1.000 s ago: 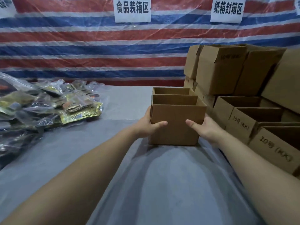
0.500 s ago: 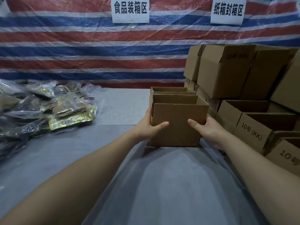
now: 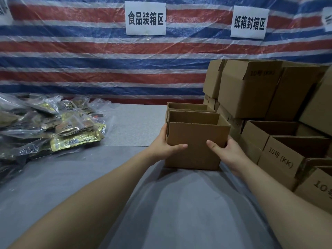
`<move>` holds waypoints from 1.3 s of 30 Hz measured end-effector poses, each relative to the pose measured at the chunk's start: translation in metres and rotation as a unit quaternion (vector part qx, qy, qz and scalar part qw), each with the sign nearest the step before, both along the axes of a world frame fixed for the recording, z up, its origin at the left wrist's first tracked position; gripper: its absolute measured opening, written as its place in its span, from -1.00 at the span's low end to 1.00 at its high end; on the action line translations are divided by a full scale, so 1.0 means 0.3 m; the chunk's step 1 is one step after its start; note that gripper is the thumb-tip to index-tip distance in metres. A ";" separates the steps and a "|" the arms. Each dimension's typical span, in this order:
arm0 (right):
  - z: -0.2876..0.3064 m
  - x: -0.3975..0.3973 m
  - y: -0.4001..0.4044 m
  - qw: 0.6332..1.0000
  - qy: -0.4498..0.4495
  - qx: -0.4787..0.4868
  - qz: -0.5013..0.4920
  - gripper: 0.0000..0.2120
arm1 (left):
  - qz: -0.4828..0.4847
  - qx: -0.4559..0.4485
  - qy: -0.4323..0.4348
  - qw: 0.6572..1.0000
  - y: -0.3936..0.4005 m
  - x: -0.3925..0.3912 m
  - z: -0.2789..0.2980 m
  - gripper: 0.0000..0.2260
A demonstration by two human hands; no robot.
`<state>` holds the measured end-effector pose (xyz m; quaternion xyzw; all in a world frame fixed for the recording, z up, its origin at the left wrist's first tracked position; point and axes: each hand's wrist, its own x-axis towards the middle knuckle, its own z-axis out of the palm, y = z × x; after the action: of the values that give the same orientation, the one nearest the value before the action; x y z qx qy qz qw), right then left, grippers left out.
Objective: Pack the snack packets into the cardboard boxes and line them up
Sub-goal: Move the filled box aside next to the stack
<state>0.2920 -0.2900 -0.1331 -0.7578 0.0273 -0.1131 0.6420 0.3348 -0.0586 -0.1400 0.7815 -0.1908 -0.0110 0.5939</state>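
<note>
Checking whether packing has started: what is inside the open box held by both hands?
The held box shows only bare inner walls near its rim; no snack packets show. Its front wall hides the bottom.

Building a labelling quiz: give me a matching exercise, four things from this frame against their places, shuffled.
Things:
1. snack packets
2. held box
3. second open box
4. stacked boxes

Places:
A. right of the table
B. between left hand and right hand
C. heaped on the left
D. right behind the held one

Pairs: 1-C, 2-B, 3-D, 4-A
</note>
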 end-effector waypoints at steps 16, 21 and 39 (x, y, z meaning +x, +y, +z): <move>0.043 0.053 0.019 0.989 0.089 -0.077 -0.091 -0.41 | 0.024 -0.009 0.065 0.998 -0.064 0.089 0.013 -0.05; 0.071 -0.003 0.043 0.975 0.141 -0.118 -0.127 -0.40 | 0.062 0.060 0.086 0.993 -0.046 0.045 0.010 0.12; 0.444 -0.817 0.182 0.935 0.008 -0.344 -0.082 -0.73 | 0.115 0.141 -0.166 0.969 -0.139 -0.867 0.359 -0.91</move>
<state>0.0468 -0.2353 0.0000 -0.9286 0.0541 -0.1614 0.3299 0.0747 -0.1004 -0.0323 0.8649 -0.1922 0.1602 0.4351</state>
